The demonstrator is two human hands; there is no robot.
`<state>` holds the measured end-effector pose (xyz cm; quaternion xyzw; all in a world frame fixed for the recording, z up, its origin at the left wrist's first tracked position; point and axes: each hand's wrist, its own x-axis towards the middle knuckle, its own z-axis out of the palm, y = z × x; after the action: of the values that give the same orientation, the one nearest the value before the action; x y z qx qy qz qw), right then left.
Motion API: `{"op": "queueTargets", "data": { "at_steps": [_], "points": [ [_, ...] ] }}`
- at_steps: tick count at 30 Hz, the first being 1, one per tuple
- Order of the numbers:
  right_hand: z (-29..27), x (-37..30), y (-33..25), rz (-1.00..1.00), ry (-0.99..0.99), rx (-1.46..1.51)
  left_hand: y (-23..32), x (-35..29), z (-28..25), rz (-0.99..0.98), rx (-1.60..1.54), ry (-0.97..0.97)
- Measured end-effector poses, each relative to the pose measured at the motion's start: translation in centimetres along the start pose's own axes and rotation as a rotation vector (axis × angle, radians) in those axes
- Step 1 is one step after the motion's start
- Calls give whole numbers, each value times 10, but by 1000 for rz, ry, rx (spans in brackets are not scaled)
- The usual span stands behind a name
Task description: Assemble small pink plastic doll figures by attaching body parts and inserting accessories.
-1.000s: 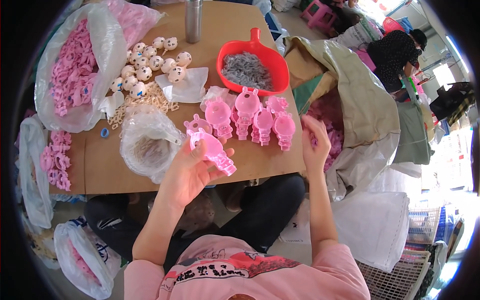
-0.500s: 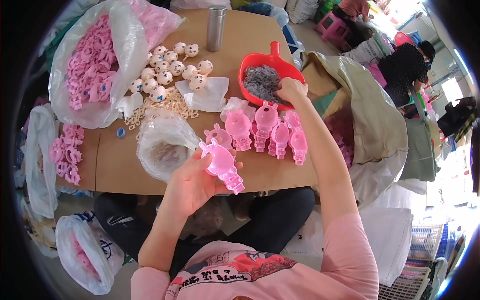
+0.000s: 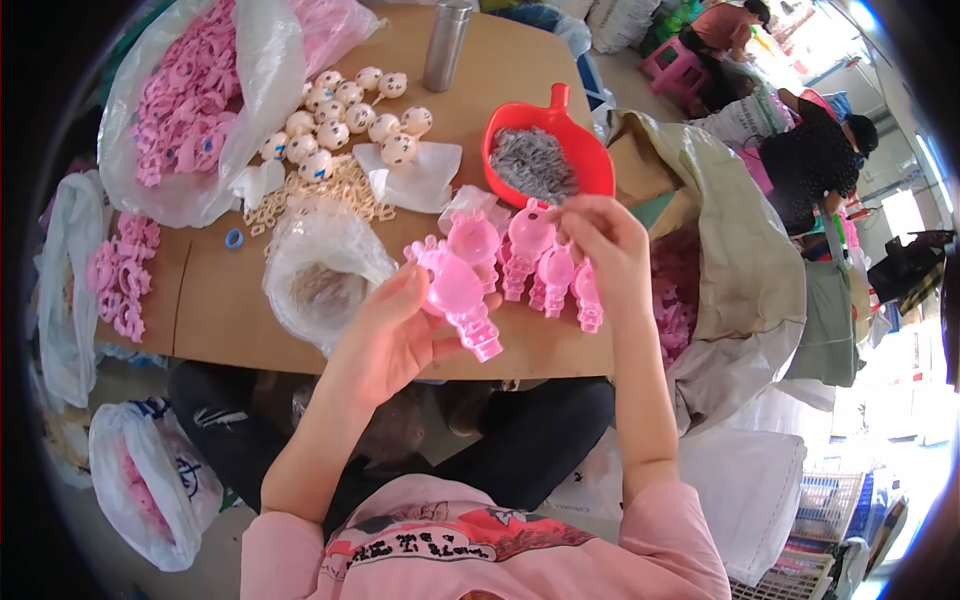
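Observation:
My left hand (image 3: 385, 325) grips a pink rabbit-shaped plastic shell (image 3: 455, 290), tilted, with its rounded side up, above the table's near edge. To its right, my right hand (image 3: 605, 240) has its fingers pinched together over the table; whatever is between them is too small to make out. Several more pink rabbit-shaped shells (image 3: 528, 235) lie close by, some partly behind the right hand. Just beyond that hand is a red scoop-like pan (image 3: 598, 165) with a heap of thin grey pieces (image 3: 530, 163) in it.
Cream balls with dark spots (image 3: 333, 135) and small beige parts (image 3: 330, 195) lie across the table (image 3: 225, 300). Around them are a clear bag (image 3: 320, 280), a large bag of pink parts (image 3: 190, 95), a blue ring (image 3: 234, 238) and a steel flask (image 3: 446, 45). Two people are at the upper right.
My right hand has come out of the red pan and moved back toward me, over the pink shells. My left hand still holds its shell, a little higher in view.

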<state>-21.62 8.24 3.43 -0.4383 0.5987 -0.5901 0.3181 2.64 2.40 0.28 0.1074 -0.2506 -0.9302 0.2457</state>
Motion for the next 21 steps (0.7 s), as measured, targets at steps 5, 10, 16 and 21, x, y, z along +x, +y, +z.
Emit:
{"op": "queueTargets", "data": {
  "at_steps": [5, 10, 16, 21],
  "points": [
    [31, -59, -5, -219, -147, 158, 0, 0, 9, 19, 35, -7],
    [32, -73, -11, -272, -209, -101, -4, -3, 16, -2, 18, -45],
    [31, -74, -23, -690, -152, -426, -9, -4, 21, -7, 23, -73],
    [29, -81, -19, -709, -165, -419, -13, -5, 24, -6, 2, -72]
  ]
}}
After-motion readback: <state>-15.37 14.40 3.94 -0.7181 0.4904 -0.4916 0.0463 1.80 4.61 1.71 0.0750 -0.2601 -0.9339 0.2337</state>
